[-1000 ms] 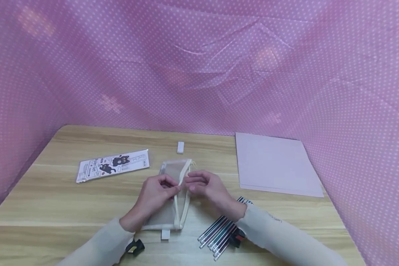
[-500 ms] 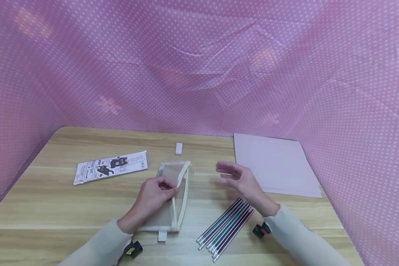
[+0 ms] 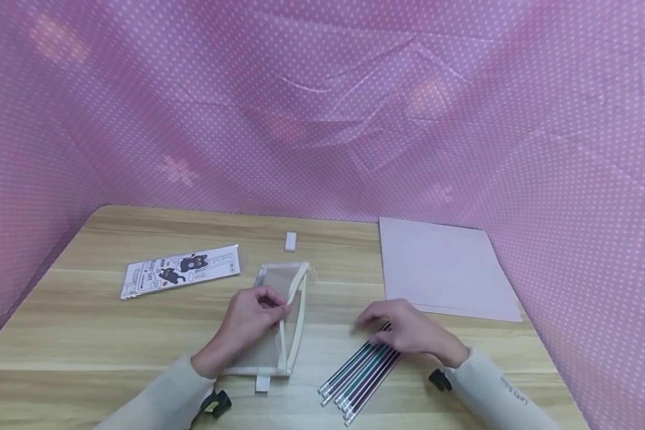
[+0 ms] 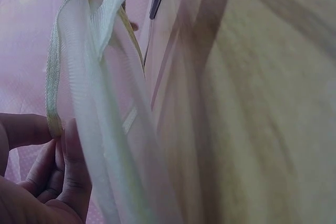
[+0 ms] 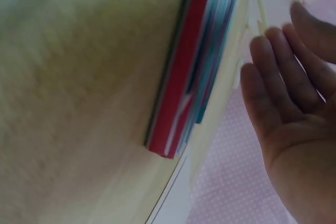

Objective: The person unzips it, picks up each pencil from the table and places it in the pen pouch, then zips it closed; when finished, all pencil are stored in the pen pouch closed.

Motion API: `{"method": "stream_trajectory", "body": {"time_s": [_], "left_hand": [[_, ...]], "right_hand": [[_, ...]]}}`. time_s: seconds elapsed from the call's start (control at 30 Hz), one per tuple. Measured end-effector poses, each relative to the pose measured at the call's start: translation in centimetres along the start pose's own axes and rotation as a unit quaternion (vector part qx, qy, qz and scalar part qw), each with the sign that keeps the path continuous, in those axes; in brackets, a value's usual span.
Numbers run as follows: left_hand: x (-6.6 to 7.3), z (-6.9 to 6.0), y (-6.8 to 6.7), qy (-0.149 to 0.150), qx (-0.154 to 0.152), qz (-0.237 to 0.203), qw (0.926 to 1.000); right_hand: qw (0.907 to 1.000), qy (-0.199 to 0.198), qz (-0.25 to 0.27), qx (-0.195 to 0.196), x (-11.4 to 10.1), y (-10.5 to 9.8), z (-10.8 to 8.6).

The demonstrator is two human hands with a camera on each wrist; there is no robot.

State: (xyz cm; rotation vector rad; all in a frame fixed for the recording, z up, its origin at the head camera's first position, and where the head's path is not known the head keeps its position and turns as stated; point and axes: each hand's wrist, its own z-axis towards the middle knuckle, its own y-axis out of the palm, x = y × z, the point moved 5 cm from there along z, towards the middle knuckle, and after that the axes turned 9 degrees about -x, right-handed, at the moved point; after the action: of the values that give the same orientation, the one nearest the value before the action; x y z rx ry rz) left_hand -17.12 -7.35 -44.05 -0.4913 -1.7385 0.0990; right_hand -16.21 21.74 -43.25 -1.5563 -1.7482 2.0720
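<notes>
A mesh pouch with cream zipper edges (image 3: 297,334) lies in the middle of the table, its mouth parted. My left hand (image 3: 249,319) pinches one zipper edge between thumb and fingers; the left wrist view shows this hand (image 4: 47,177) holding the edge tape (image 4: 52,77). Over the upper end of a bundle of pencils (image 3: 360,376) is my right hand (image 3: 408,328), fingers bent loosely. In the right wrist view, that hand (image 5: 294,93) has its fingers extended beside the pencils (image 5: 184,77), with nothing in its grasp.
A packaged ruler set with black cats (image 3: 183,270) lies on the left. Behind the pouch is a small white eraser (image 3: 291,242). Pale flat sheets (image 3: 446,269) lie at the back right. A pink dotted cloth (image 3: 322,119) hangs around the table.
My right hand has moved from the pouch's edge out to the right, then down over the pencils. My left hand keeps its pinch on the zipper edge.
</notes>
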Motion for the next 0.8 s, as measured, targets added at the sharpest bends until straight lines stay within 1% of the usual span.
{"method": "stream_trajectory", "body": {"time_s": [0.1,0.2,0.37,0.53,0.8], "left_hand": [[0.1,0.0,-0.1,0.003,0.001,-0.002,1.0],[0.1,0.0,-0.2,0.008,0.004,-0.001,1.0],[0.1,0.0,-0.4,0.005,0.006,-0.004,1.0],[0.0,0.2,-0.4,0.001,0.008,-0.003,1.0],[-0.2,0.4,-0.4,-0.01,0.01,0.0,0.9999]], "right_hand": [[0.999,-0.001,-0.018,-0.042,-0.1,0.9,0.1],[0.9974,-0.001,-0.04,-0.06,-0.2,1.4,0.2],[0.9949,-0.005,-0.08,-0.061,-0.3,1.8,0.4],[0.9942,-0.016,-0.089,-0.058,-0.2,1.8,0.7],[0.9909,-0.027,-0.109,-0.074,-0.3,1.8,1.1]]}}
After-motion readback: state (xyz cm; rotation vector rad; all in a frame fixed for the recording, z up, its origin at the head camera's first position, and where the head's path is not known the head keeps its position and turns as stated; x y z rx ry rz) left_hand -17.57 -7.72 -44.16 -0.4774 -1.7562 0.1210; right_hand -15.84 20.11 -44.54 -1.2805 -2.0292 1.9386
